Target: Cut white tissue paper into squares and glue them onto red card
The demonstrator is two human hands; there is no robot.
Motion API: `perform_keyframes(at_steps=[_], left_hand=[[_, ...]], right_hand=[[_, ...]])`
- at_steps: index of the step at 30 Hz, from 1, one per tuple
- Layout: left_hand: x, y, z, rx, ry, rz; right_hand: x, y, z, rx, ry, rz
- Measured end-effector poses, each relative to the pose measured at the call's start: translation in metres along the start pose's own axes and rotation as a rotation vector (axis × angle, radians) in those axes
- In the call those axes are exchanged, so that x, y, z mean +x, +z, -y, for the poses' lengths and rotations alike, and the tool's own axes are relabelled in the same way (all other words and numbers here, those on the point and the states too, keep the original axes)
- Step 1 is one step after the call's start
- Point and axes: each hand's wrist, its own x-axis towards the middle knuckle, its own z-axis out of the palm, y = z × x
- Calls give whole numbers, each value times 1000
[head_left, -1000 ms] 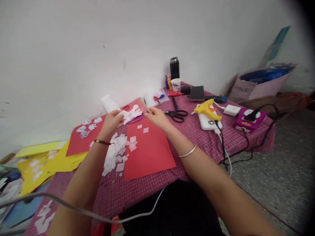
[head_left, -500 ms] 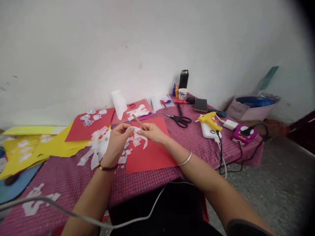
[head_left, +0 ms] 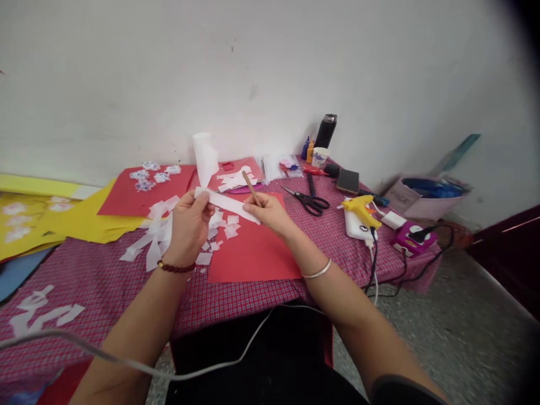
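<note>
Well, some of it looks finished and some loose; five speckled white flower shapes [head_left: 151, 175] sit on the farther red sheet [head_left: 113, 199], and paler ones [head_left: 16, 220] lie on the yellow sheets [head_left: 99, 220], while small cut squares [head_left: 231, 229] and long loose strips [head_left: 157, 239] lie about in the middle, flat and unshaped, so I'd judge the work part-way along. Between the hands, above the nearer red sheet [head_left: 253, 256], stretches a white paper strip [head_left: 228, 206], whole as far as I can see; the left hand [head_left: 188, 220] pinches one end, and the right hand [head_left: 270, 212] holds the other, with a thin brown stick [head_left: 252, 188] gripped upright-ish in the same fingers.

As for room, checked cloth shows between the nearer red sheet and the desk's [head_left: 261, 295] front edge; the scissors [head_left: 311, 203] lie beyond the right hand with blades parted, and the glue gun [head_left: 361, 211] rests on a white power bank [head_left: 356, 226] close to the right side (a pale cable [head_left: 126, 367] loops across the left forearm, awkwardly near).
</note>
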Motion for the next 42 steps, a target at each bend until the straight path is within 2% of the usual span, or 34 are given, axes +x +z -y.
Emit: perform_keyframes(at_steps=[6,9,11,15,17,21,26,32,42], left_hand=[[-2,3,-6,-78,-87,121],[-11,7,-5,-49,-147,247],[-20,9,-2,49,-159,319],[-35,14,4,355,-88,385],[-41,17,5,432,-19,398],[-44,21,5,398,21,395],[-44,21,10,330,-13,335],[-41,17,14,274,-67,322],[-42,18,9,223,-148,311]], right_hand=[[-1,-3,2,-21,-7,58],[1,-4,-1,74,0,-89],[2,-7,-1,201,-6,-153],[0,-13,4,279,-103,-148],[-3,-14,9,266,-161,-156],[-8,-13,18,295,-244,-152],[-10,-10,21,263,-255,-125],[-10,-11,17,261,-304,-114],[-12,-10,21,204,-232,-153]])
